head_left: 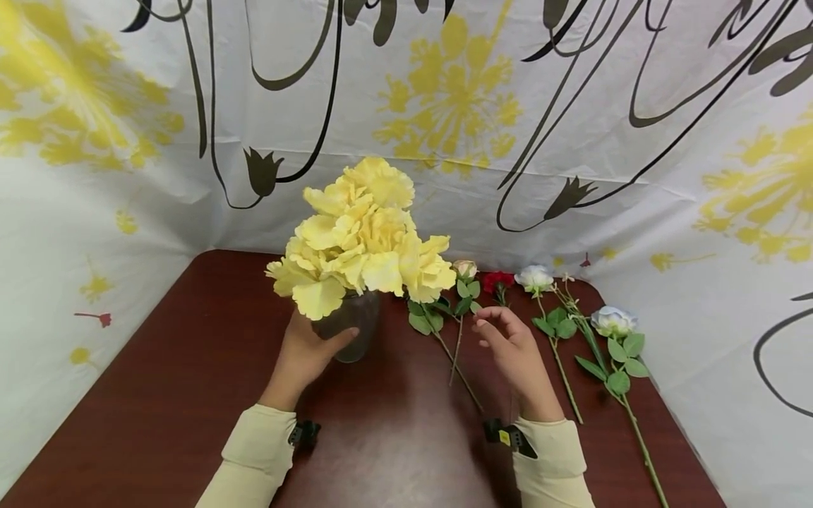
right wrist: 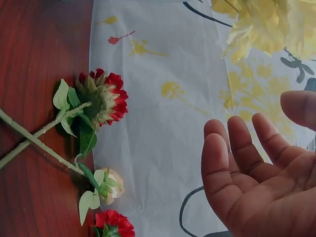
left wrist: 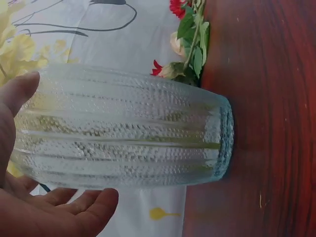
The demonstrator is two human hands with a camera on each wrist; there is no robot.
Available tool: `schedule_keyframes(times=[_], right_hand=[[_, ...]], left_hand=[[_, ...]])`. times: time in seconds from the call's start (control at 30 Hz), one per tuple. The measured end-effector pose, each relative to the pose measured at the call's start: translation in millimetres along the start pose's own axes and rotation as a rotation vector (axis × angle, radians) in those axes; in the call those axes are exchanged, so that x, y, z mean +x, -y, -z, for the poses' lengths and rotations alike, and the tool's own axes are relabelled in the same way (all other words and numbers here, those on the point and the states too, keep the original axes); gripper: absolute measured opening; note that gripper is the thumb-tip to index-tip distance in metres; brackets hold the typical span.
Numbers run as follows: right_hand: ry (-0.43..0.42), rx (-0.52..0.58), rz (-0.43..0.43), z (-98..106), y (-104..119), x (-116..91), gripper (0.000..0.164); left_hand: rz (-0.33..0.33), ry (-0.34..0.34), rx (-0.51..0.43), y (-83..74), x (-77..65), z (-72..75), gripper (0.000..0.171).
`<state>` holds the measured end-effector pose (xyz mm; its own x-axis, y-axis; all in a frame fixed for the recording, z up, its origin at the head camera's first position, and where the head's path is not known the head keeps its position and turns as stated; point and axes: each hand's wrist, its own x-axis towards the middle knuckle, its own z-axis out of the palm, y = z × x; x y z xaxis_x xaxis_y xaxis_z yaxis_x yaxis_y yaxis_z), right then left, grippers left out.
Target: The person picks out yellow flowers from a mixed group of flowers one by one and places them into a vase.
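A ribbed clear glass vase (left wrist: 128, 128) stands on the table, with a bunch of large yellow flowers (head_left: 368, 240) in its top. My left hand (head_left: 311, 353) holds the vase from the left, its thumb across the near side and the other fingers partly hidden behind. In the left wrist view, stems show faintly through the glass. To the right of the vase my right hand (head_left: 517, 356) is raised with loosely bent fingers and holds nothing. The nearest flowers to it are a cream rose (head_left: 466, 269) and a red flower (head_left: 497, 281), both lying on the table.
Further right lie a white rose (head_left: 536, 279) and a pale blue rose (head_left: 614, 321), their stems pointing toward me. A red flower (right wrist: 111, 96) shows in the right wrist view, its stem crossing another. Patterned white cloth (head_left: 444, 204) hangs around the dark red table (head_left: 159, 395).
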<state>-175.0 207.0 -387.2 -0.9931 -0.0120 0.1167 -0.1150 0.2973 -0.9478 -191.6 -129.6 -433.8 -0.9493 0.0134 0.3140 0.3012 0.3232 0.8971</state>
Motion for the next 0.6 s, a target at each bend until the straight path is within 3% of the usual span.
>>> schedule_keyframes(times=[0.2, 0.43, 0.5, 0.6], right_hand=[[-0.016, 0.005, 0.003, -5.5, 4.4, 0.2, 0.028], [-0.006, -0.013, 0.0, -12.9, 7.9, 0.6, 0.027], [-0.009, -0.018, -0.001, -12.6, 8.0, 0.3, 0.027], [-0.017, -0.019, -0.006, -11.9, 7.7, -1.4, 0.027]], left_hand=[[0.016, -0.115, 0.007, 2.5, -1.5, 12.2, 0.088], [0.063, -0.278, 0.03, 4.1, 0.6, 22.5, 0.036], [0.046, -0.287, 0.087, 5.1, 0.2, 22.2, 0.024], [-0.021, -0.229, 0.165, 3.6, -1.6, 19.1, 0.006]])
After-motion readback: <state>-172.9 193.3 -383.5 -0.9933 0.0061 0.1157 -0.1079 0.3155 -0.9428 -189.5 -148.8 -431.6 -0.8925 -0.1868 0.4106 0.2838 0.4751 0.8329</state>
